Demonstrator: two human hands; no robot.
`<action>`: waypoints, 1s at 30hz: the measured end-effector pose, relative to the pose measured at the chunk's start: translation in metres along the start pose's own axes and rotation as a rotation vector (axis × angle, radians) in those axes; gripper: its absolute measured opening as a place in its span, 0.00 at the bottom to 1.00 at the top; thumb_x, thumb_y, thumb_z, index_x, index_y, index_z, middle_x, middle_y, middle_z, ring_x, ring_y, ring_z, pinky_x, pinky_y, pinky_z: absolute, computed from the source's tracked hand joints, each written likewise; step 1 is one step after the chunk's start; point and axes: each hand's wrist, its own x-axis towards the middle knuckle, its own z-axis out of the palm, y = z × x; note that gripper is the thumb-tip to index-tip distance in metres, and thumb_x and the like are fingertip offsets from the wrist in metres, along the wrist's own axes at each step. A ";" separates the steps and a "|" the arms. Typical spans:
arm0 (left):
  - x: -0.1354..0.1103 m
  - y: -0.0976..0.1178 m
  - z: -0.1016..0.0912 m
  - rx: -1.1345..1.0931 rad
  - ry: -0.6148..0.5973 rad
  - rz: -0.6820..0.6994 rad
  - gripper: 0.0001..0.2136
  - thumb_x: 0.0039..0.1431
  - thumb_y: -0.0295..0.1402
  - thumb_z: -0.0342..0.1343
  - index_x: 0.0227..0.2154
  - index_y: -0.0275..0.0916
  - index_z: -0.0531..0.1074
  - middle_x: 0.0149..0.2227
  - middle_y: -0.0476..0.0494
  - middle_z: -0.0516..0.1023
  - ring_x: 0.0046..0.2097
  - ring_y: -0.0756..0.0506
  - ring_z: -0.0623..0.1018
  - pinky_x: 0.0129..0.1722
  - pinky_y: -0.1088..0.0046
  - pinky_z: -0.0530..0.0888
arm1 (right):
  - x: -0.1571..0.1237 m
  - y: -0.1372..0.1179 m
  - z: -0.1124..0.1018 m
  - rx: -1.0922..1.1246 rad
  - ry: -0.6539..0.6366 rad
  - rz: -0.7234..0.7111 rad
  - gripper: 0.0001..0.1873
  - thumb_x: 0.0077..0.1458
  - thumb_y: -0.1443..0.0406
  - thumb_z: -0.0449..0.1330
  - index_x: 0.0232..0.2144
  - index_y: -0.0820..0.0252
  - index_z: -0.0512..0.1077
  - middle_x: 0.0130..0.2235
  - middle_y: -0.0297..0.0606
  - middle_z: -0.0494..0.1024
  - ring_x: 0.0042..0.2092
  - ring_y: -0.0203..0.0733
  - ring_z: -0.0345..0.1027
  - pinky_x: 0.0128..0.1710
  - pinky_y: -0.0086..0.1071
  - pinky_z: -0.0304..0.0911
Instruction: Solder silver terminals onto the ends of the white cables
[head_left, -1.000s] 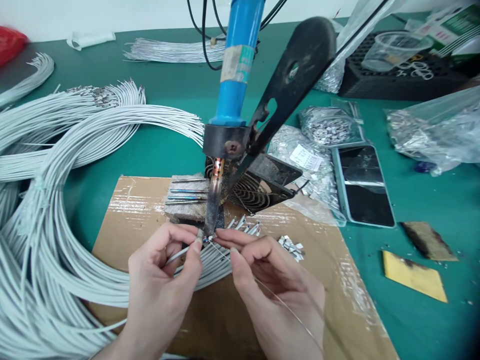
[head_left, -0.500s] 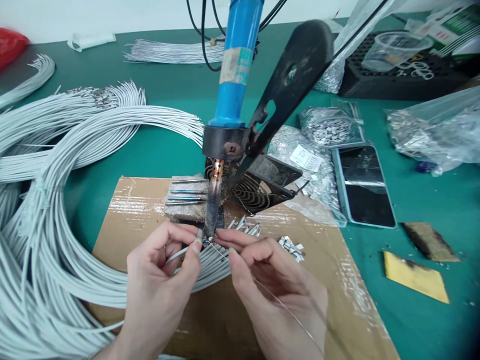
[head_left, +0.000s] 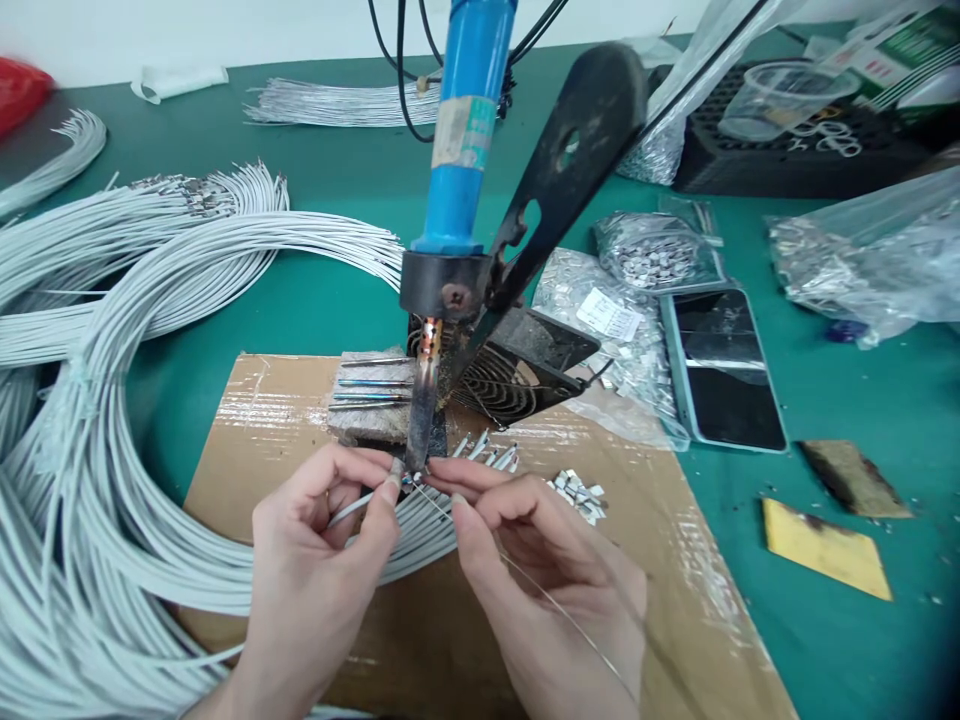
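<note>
A blue soldering iron is clamped tip-down in a black bracket. Under its dark tip, my left hand pinches the end of a white cable between thumb and forefinger. My right hand is closed on a thin solder wire, whose end reaches the cable end below the tip. What exactly sits at the joint is too small to make out. Behind my fingers, more white cables lie with their stripped ends pointing up and right.
Large coils of white cable cover the left side. A small fan stands behind the iron. Small metal pieces lie on the cardboard. To the right are a phone, bags of metal parts and a yellow sponge.
The whole view has shifted slightly, so most things sit a little further left. Both hands keep their grips and hold nearly the same pose under the iron tip.
</note>
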 end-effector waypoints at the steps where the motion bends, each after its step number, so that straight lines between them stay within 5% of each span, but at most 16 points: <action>1: 0.000 0.000 0.000 0.001 -0.001 -0.004 0.08 0.59 0.21 0.64 0.28 0.41 0.78 0.35 0.52 0.87 0.34 0.55 0.87 0.34 0.93 0.77 | -0.001 0.000 0.001 0.000 -0.004 -0.005 0.12 0.59 0.67 0.66 0.24 0.54 0.71 0.44 0.34 0.88 0.45 0.42 0.84 0.48 0.32 0.75; 13: -0.001 0.002 0.001 -0.007 0.001 0.029 0.08 0.59 0.21 0.64 0.28 0.41 0.78 0.35 0.53 0.87 0.34 0.55 0.86 0.34 0.93 0.77 | 0.001 0.000 0.000 0.005 -0.016 -0.079 0.12 0.59 0.69 0.67 0.24 0.53 0.73 0.42 0.30 0.89 0.44 0.37 0.84 0.46 0.26 0.75; 30: -0.002 0.000 0.001 -0.002 -0.004 -0.003 0.08 0.59 0.22 0.64 0.28 0.40 0.78 0.35 0.52 0.87 0.34 0.54 0.87 0.34 0.92 0.77 | -0.002 -0.004 0.004 0.034 0.032 0.025 0.13 0.59 0.67 0.66 0.23 0.53 0.71 0.41 0.29 0.88 0.45 0.37 0.82 0.49 0.28 0.71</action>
